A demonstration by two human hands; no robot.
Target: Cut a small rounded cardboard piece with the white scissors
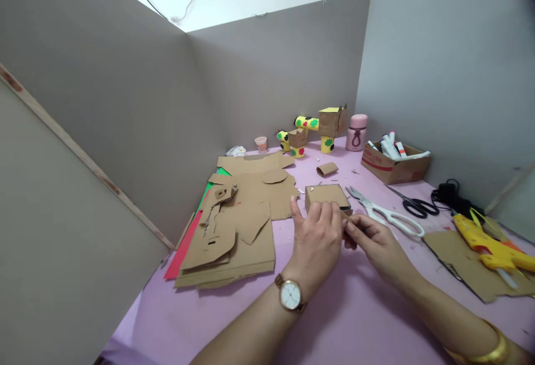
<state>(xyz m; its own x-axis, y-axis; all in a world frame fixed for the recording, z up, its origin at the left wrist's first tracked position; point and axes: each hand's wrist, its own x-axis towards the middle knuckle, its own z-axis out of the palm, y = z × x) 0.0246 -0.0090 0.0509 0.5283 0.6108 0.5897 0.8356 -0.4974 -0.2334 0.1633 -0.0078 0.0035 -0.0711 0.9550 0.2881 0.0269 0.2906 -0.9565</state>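
Note:
A small open cardboard box (327, 195) sits on the pink table (334, 309). My left hand (316, 237), with a wristwatch, is closed over the box's near side, thumb stretched out to the left. My right hand (373, 238) pinches a small cardboard strip (348, 213) at the box's near right corner. Both hands touch each other at the box.
A stack of cut cardboard sheets (238, 214) over red and green paper lies left. White scissors (387, 213), black scissors (413, 203), a yellow glue gun (489, 242), a marker box (395, 161), a pink bottle (356, 132) and cardboard-and-yellow-tube figures (317, 128) surround the hands. Grey partitions wall the table.

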